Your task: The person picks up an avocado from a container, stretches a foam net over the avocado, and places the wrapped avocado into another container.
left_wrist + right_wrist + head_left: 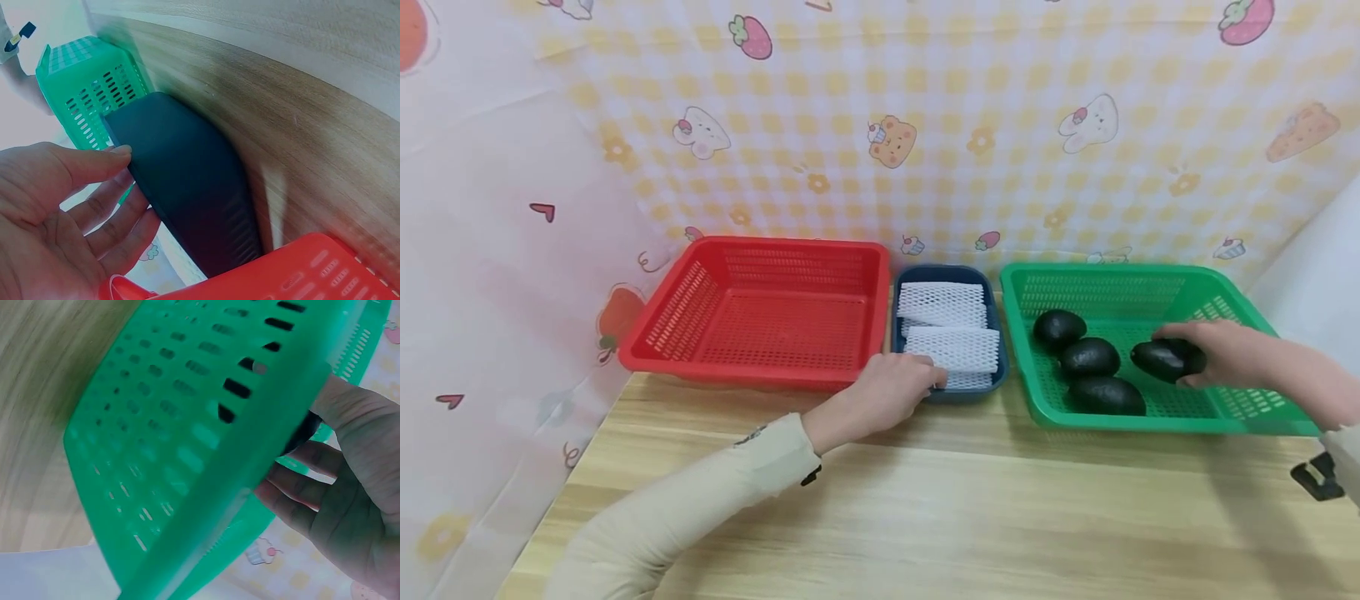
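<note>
At the right, the right hand (1223,353) grips a dark avocado (1167,359) inside the green basket (1026,367). Three more avocados (1090,358) lie to its left in the same basket. In the right wrist view the basket wall hides most of the held fruit. The left hand (897,387) reaches over the near left rim of a dark blue tray (1002,367), its fingertips at the white foam net sleeves (952,348) stacked there. Seen from the left wrist, its thumb (122,155) and fingers stand apart at the tray's rim.
A red basket (790,333) stands left of the tray, close beside it. All the containers sit along the back of a wooden table (925,508), against a patterned cloth (820,108).
</note>
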Available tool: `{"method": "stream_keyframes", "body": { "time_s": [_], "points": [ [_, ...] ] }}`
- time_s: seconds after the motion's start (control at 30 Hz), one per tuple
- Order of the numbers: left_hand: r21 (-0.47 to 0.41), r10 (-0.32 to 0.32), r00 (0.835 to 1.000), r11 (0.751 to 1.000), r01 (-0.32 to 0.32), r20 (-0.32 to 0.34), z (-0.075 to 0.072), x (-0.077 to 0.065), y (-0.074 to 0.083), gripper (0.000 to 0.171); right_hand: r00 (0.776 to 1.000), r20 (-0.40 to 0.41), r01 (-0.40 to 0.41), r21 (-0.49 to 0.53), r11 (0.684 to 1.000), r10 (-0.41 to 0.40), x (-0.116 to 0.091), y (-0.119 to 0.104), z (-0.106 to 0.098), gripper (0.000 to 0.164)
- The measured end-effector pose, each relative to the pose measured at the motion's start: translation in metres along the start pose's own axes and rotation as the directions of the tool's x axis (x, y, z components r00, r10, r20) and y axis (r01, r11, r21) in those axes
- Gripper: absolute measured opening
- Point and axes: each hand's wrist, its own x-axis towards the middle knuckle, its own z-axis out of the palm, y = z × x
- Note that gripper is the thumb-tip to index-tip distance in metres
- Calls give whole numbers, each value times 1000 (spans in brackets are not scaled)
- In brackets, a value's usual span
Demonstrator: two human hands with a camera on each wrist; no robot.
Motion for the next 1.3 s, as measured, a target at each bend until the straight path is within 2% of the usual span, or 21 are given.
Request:
{"method": "stream_keyframes", "body": {
  "time_s": [0.23,0.43,0.7,1.07,1.3],
  "points": [
    [16,10,1000,1000,-9,-13,1,1,2,29,998,-66,18,-52,998,-21,-6,-13,-6,73],
    [22,9,1000,1000,-9,-16,2,2,3,28,998,-68,-5,-101,995,-2,-7,-26,-11,77],
    [39,8,1000,999,-7,-26,5,3,4,30,995,-98,-25,-96,995,15,-8,-34,-17,77],
    [53,-7,1000,999,8,-19,4,0,4,29,977,-203,36,-102,994,-57,2,-55,-25,73],
    [62,-9,1000,998,11,-23,2,-1,3,25,954,-276,91,-108,990,-118,6,-71,-30,70]
  ]
}}
